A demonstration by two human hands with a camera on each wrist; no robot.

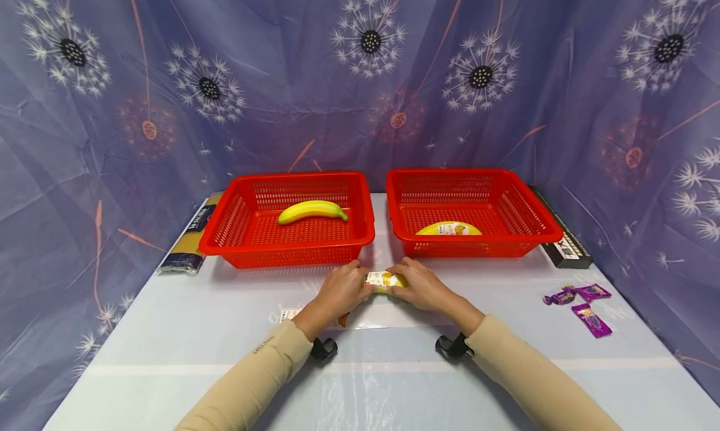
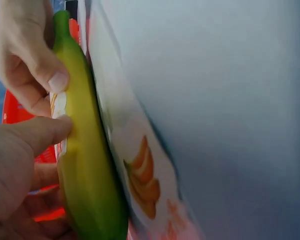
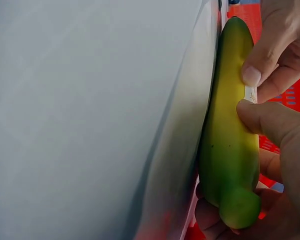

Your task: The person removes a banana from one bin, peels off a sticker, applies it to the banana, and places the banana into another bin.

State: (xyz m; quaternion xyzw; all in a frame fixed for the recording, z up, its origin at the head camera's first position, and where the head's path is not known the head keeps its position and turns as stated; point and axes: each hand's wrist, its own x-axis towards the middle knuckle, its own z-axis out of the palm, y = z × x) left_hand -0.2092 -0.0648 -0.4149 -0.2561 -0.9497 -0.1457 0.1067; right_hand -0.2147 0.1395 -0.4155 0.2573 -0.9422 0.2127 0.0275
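Note:
A yellow toy banana with green ends [image 2: 82,150] lies sideways between my two hands, low over the table in front of the baskets. My left hand [image 1: 340,287] grips one half, its thumb pressed at the edge of a white printed label [image 1: 377,278] on the banana's side. On the stem half, my right hand [image 1: 423,285] holds it with thumb and fingers, the thumb also at the label. The two thumbs sit close together in both wrist views. Beneath lies a pale sheet [image 1: 388,320] with a printed banana label [image 2: 145,180], partly hidden by my left forearm.
The left red basket [image 1: 292,257] contains a plain banana [image 1: 312,211]; the right red basket [image 1: 467,248] contains a labelled banana [image 1: 427,230]. A gold-and-dark packet [image 1: 194,237] lies at left, a black box [image 1: 568,253] at right, with several purple-wrapped sweets [image 1: 592,320] nearer.

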